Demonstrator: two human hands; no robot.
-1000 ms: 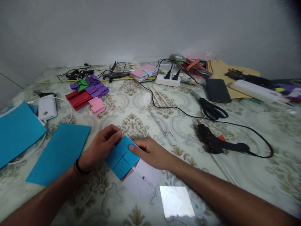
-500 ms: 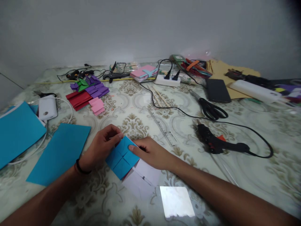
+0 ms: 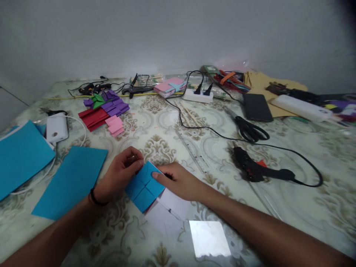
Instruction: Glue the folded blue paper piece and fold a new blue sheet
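Between my hands is a square of blue paper [image 3: 145, 191] with crossing crease lines or slits. My left hand [image 3: 120, 172] grips its upper left edge, thumb and fingers pinched together at the corner. On the right edge, my right hand [image 3: 178, 180] presses its thumb on top, the other fingers tucked underneath. A little red and white shows below the blue square's lower edge. To the left of my left hand a larger blue sheet [image 3: 73, 181] lies flat, and a stack of blue paper [image 3: 23, 157] is farther left.
A glue gun [image 3: 258, 167] and black-handled scissors [image 3: 249, 128] lie at right, a cable running past them. Folded red paper [image 3: 93, 118], purple paper [image 3: 115, 105] and pink paper [image 3: 115, 125] lie left of centre. A transparent ruler [image 3: 192, 151] and a white power strip [image 3: 198, 95] are beyond my hands.
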